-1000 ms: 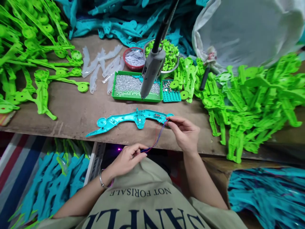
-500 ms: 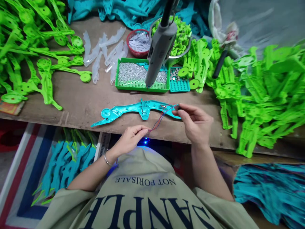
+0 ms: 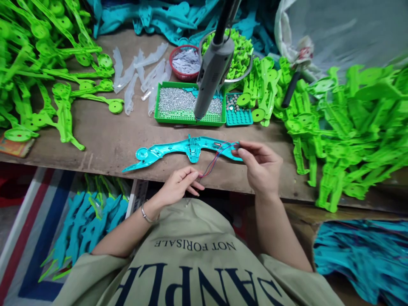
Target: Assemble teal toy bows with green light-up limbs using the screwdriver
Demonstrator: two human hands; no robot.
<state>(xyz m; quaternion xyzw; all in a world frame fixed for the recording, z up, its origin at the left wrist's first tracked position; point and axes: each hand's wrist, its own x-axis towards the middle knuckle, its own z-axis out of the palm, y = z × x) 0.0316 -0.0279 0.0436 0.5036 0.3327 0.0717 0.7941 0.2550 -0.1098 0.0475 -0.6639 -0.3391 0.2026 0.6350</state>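
Right hand (image 3: 262,168) and left hand (image 3: 181,183) each pinch, thumb to finger; the counter (image 3: 105,136) carries the blue frame (image 3: 172,147), its right end at the right fingertips, with the green tray (image 3: 191,120) just beyond; thin wires (image 3: 213,162) bridge both pinches, crossing the frame

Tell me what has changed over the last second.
The left hand has moved forward, closer to the turquoise part, its lower fingers now spread. The right hand has shifted slightly right along the part. The coloured light near the left hand no longer shows. The wires still run between both hands; the part and green tray stay put.
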